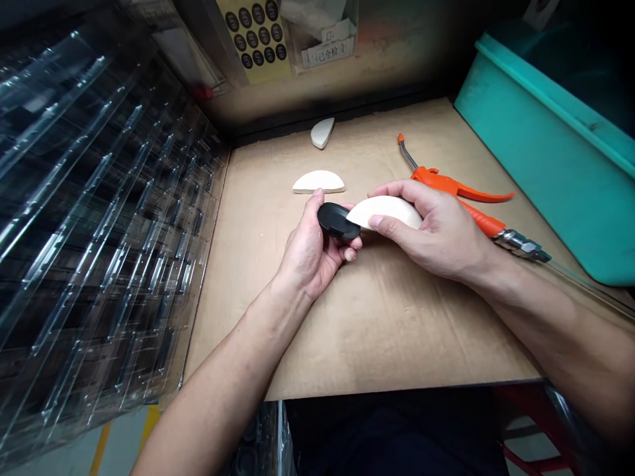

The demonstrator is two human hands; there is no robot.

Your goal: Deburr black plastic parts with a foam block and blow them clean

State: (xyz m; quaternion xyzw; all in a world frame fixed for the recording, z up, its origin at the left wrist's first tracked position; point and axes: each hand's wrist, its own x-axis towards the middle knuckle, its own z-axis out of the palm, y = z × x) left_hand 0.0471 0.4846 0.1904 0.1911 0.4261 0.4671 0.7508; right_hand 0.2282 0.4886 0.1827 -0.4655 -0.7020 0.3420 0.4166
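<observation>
My left hand [310, 251] is closed around a small black oval part [337, 221], thumb on top. My right hand [436, 231] grips a cream half-moon pad [384, 211], and the pad's tip touches the black part. Both hands hover just above a cardboard-covered work surface [377, 317]. A second cream half-moon pad [318, 182] lies flat on the cardboard just beyond my left hand. A third cream pad [322, 132] rests at the back edge.
An orange air blow gun [456, 192] with a metal hose fitting [520, 244] lies to the right of my hands. A teal plastic bin [550, 139] stands at the far right. Stacks of clear plastic trays [99, 218] fill the left side. A label sheet [258, 33] hangs on the back wall.
</observation>
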